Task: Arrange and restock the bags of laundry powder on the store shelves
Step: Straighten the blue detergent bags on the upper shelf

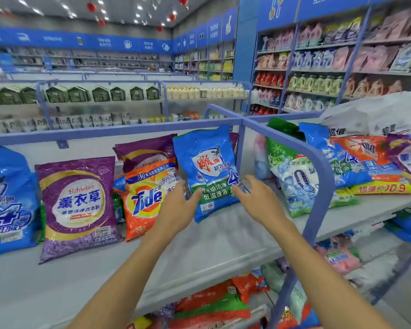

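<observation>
Both forearms reach in from the bottom edge; your left hand (176, 205) and right hand (254, 198) bracket the lower half of the blue bag (209, 167). Left grip: thumb on the bag's front, fingers hidden behind its left edge, so a light pinch on the blue bag. Right grip: fingertips touching the right edge, hand open, not clamped.

Risks:
- Bag stands tilted, top leaning back toward the divider rail (241, 138), base on the shelf (214, 245). Let go now and I'd expect it to slump forward or slide, since the powder sits low.
- Tide bag (147, 200) lies just left of your left grip, leaning on the purple bag (147, 153) behind. Nudge it with your wrist and that stack could topple.
- Green bag (294, 176), right of your right grip past the rail, overhangs its shelf edge.

Blue bag: glossy film, crinkled, white crest with red characters, large "4", green band low down. Looks full and floppy, with no tears visible.
</observation>
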Demonstrator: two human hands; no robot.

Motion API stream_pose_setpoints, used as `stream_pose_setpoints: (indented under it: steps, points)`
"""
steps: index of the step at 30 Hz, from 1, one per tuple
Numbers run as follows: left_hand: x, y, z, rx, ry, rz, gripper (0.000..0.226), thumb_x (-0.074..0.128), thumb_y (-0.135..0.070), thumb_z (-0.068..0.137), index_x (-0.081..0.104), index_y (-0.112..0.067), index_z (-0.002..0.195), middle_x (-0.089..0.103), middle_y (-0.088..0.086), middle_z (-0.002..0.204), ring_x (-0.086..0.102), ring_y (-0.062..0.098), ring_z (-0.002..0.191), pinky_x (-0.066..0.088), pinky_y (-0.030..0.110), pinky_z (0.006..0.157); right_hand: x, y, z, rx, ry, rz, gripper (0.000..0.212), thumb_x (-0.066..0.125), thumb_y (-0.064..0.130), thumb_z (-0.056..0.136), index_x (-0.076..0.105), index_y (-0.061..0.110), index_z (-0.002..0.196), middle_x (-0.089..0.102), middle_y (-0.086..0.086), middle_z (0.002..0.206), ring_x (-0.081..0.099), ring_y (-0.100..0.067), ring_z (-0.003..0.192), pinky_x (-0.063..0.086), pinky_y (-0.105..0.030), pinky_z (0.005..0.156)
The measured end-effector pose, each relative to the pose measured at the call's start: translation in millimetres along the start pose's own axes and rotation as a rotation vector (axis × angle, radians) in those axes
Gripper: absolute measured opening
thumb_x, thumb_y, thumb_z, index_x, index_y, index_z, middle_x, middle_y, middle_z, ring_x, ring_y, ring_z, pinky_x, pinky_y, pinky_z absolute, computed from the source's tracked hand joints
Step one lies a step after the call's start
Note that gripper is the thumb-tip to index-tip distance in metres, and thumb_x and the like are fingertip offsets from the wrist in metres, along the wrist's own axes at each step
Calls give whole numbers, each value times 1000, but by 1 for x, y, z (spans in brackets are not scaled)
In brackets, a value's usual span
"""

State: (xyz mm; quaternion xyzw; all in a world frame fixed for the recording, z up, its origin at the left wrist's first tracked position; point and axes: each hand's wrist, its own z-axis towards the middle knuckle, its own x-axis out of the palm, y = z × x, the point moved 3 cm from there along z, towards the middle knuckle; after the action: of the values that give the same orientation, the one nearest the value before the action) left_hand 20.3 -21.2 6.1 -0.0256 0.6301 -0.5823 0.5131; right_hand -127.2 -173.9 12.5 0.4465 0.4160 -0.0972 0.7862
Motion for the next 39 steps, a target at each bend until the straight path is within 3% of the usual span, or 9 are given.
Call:
stream_pose_setpoints:
  steps: [3,7,13,16,20,25,31,35,39]
  points:
    - [21,6,26,-95,-5,-108,31,56,-42,101,50,-22,124,66,-3,120,61,11,95,51,27,70,11,-18,31,91,53,86,45,58,46,100,55,13,131,62,-10,132,56,-32,125,40,-37,90]
    - [43,9,54,-196,-90,-146,34,64,-51,92,49,-31,114,67,-6,114,64,22,102,51,38,85,40,-31,67,141,155,420,27,68,45,95,53,23,99,67,5,89,64,-19,89,44,-29,69]
    - [50,10,70,-328,-217,-298,39,73,-55,79,63,-29,107,71,-8,108,67,23,103,53,45,95,65,-40,90,137,274,679,37,83,27,84,67,10,113,76,3,89,69,-6,68,51,-21,57]
    - [44,17,69,-396,-241,-590,42,75,-58,76,67,-25,101,76,-6,99,73,22,93,58,50,89,61,-43,82,185,377,796,25,81,6,84,72,7,108,80,-2,94,76,-22,88,61,-31,75]
    - [30,18,59,-408,-213,-817,25,72,-42,91,68,-17,92,79,2,88,77,23,78,61,43,79,63,-39,54,209,467,990,27,76,12,88,72,11,114,77,-14,113,72,-35,104,56,-53,98]
    - [-14,12,41,-289,-191,-974,28,68,-38,94,72,-19,113,79,8,104,75,33,97,60,52,86,50,-7,42,201,477,1309,54,69,32,84,64,9,133,74,-17,121,75,-33,100,63,-48,84]
    - [-58,24,9,-204,-371,-946,19,70,-38,92,76,-23,103,79,6,105,75,32,99,57,56,93,47,48,32,91,335,1267,30,66,36,92,72,12,110,79,-13,106,77,-31,91,63,-49,82]
    - [-90,42,-16,-261,-491,-1008,21,74,-39,89,75,-19,96,79,9,97,76,34,90,59,58,85,70,90,15,121,308,1261,24,66,34,98,73,12,94,80,-12,93,78,-27,77,64,-48,78]
    - [-134,74,-41,-272,-599,-1012,25,74,-39,90,74,-20,106,79,7,104,75,32,98,57,61,91,96,138,-7,36,318,1252,17,67,30,97,73,16,91,80,-8,91,78,-24,78,64,-42,74]
